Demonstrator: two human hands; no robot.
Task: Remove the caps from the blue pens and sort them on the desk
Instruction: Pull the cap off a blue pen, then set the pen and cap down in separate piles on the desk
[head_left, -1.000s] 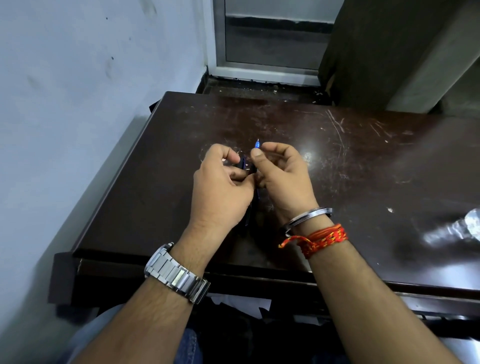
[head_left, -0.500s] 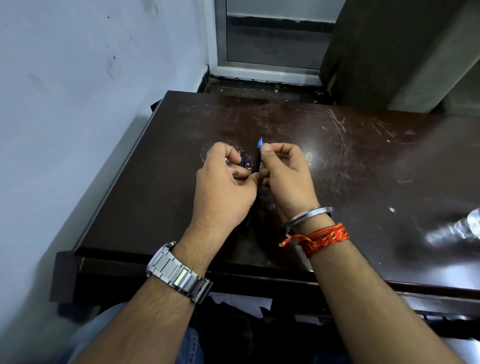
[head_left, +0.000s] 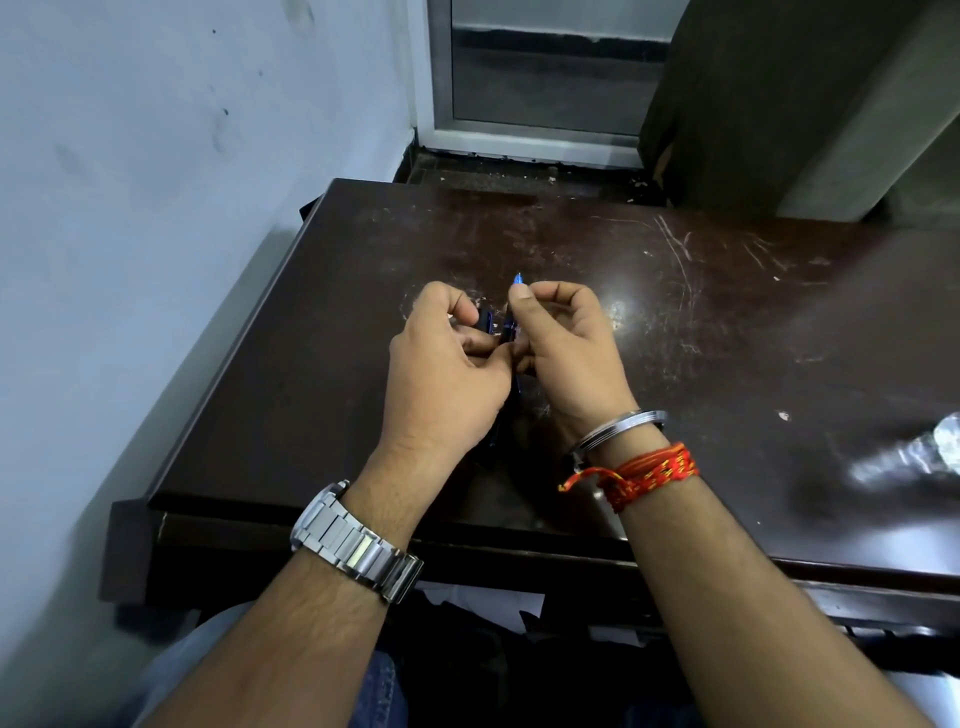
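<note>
Both my hands meet above the middle of the dark brown desk (head_left: 701, 322). My right hand (head_left: 566, 353) pinches a blue pen (head_left: 511, 325) that points away from me, its bare blue tip showing past my thumb. My left hand (head_left: 447, 374) is closed around a bundle of dark blue pens (head_left: 487, 319); their ends show between thumb and forefinger, and more of them pokes out below my palm. The two hands touch at the thumbs. Whether any caps lie on the desk is hidden by my hands.
A pale wall runs along the desk's left side. Past the far edge is a doorway sill and a dark panel. A clear shiny object (head_left: 914, 452), blurred, lies at the desk's right edge. My wrists carry a metal watch (head_left: 358, 545), a steel bangle and red thread.
The pen in my right hand has slid forward a little, so more of its tip shows. Both hands stay in nearly the same spot above the desk.
</note>
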